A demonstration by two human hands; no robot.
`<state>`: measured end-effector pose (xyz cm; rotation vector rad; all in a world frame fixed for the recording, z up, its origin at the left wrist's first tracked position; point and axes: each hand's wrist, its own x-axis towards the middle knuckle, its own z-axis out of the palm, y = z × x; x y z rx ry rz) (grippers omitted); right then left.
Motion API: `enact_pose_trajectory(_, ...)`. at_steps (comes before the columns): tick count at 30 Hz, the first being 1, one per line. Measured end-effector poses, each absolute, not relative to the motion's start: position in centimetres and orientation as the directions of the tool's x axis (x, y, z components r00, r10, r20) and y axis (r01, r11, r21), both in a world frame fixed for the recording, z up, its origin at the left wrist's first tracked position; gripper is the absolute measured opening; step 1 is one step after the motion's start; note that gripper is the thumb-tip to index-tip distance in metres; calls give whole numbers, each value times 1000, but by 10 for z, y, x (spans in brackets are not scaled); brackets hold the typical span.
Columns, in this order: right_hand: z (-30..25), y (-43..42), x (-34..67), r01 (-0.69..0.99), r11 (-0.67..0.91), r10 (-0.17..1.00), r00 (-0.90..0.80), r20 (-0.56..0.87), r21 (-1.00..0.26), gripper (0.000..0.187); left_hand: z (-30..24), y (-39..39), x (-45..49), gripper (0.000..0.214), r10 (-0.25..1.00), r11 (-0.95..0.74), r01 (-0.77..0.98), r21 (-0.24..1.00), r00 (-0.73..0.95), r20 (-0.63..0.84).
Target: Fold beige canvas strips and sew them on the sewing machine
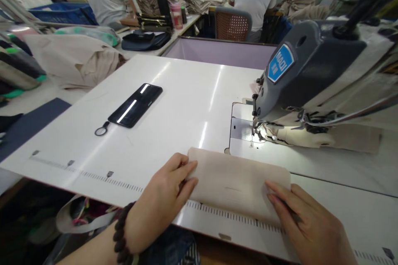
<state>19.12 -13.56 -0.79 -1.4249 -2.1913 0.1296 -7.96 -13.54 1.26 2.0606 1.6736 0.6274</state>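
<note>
A beige fabric piece (233,182), roughly rectangular with a short mark near its middle, lies over the front edge of the white sewing table (186,103). My left hand (168,190) pinches its left end between thumb and fingers; a dark bead bracelet circles that wrist. At the other end, my right hand (304,215) has thumb and fingers closed on the fabric's right edge. Beyond the fabric stands the grey sewing machine (298,62), its lit needle area apart from the piece. Another beige fabric strip (351,136) lies behind the machine's needle area.
A black phone (137,105) with a ring strap rests left of centre on the table. Beige fabric (74,60) is heaped at the left, near dark blue material (34,120). A ruler scale runs along the front edge. Behind are a brown chair (233,25) and people in white shirts.
</note>
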Motion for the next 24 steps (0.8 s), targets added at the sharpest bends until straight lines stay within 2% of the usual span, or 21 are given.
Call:
enact_pose_trajectory(4, -8, -134, 196, 817, 486, 859, -381, 342, -311, 28, 14, -136, -80, 23, 981, -192, 787, 586, 178, 82)
enact_pose_trajectory(9, -12, -136, 200, 827, 472, 870, -380, 315, -306, 29, 15, -135, -79, 25, 981, -183, 781, 597, 181, 64)
enact_pose_trajectory(17, -10, -133, 202, 822, 506, 845, -413, 341, -260, 32, 15, -134, -80, 22, 983, -168, 785, 596, 179, 41)
enact_pose_trajectory(24, -8, -131, 202, 815, 490, 862, -398, 316, -309, 34, 16, -135, -80, 22, 985, -159, 782, 602, 164, 47)
